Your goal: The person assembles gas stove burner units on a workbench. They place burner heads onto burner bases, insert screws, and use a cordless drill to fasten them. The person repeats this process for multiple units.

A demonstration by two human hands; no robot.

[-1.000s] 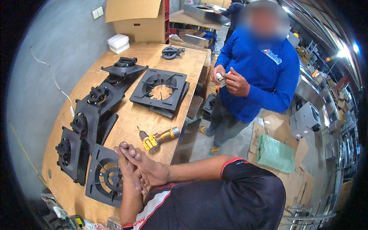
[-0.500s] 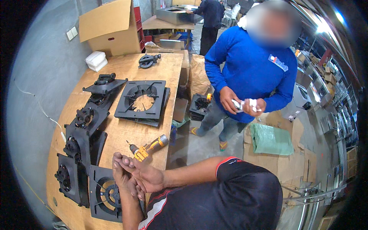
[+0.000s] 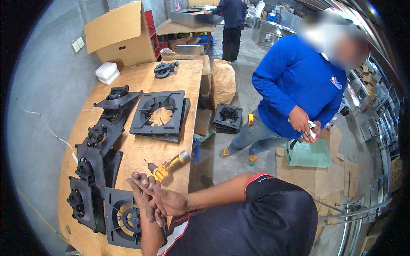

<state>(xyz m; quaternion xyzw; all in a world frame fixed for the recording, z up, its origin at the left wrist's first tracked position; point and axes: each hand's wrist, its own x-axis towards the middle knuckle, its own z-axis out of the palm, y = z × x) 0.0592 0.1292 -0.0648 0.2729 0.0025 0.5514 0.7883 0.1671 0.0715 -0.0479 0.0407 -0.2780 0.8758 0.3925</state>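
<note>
My two hands meet above the near end of the wooden workbench [image 3: 128, 162]. The left hand [image 3: 140, 187] points upward with its fingers extended, and the right hand [image 3: 171, 202] lies against it, palm showing, fingers loosely spread across its base. Neither holds any object. Just beyond them a yellow and black cordless drill [image 3: 160, 171] rests on its side. Below and left of the hands, partly hidden by the left forearm, lies a square black burner grate [image 3: 112, 213] with a round burner in its middle.
Several black burner assemblies [image 3: 96, 136] line the bench's left side. Stacked square grates [image 3: 178, 121] sit mid-bench, with a burner part [image 3: 164, 69] and cardboard box [image 3: 124, 47] farther back. Across the bench, a co-worker in blue [image 3: 294, 85] handles something white. More grates [image 3: 228, 117] stand on the floor.
The co-worker in blue has shifted to the right and leans more, uncovering the floor grates. My hands stay together in nearly the same pose. The view has shifted slightly.
</note>
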